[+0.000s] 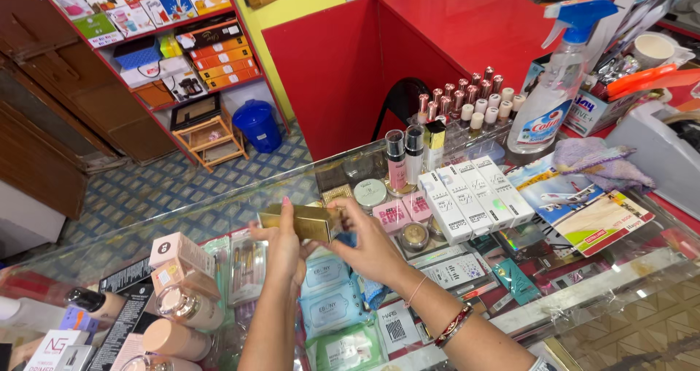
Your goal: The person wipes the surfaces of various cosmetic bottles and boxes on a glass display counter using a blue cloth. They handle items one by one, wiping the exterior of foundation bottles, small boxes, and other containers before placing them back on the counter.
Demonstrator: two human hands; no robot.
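A small gold box (302, 221) is held between the two hands, just above a glass counter (620, 283). The left hand (281, 251) is closed around the near and left part of the box, with the fingers wrapped over its top edge. The right hand (372, 247) is grasping the right end of the box, the thumb and the fingertips being pressed on that end. On the right wrist a red and gold bangle (453, 326) and a thin thread are worn.

Just beyond the right hand, flat round compacts (370, 193) and pink square boxes (403, 211) are seen on the counter. Further to the right of this hand, a row of white oblong boxes (474, 196) is laid side by side. Behind them, tall pink bottles (396, 159) with black caps are standing upright, and further back many small lip tubes (467, 98) are placed in a clear stand. Well apart to the right, a spray bottle (558, 79) with a blue trigger is standing, and a purple cloth (601, 163) is lying beside it.

Under both hands, blue and green packs of wipes (332, 305) are visible through the glass. To the left of the left hand, a peach carton (179, 258) and foundation bottles (186, 309) are placed near each other.
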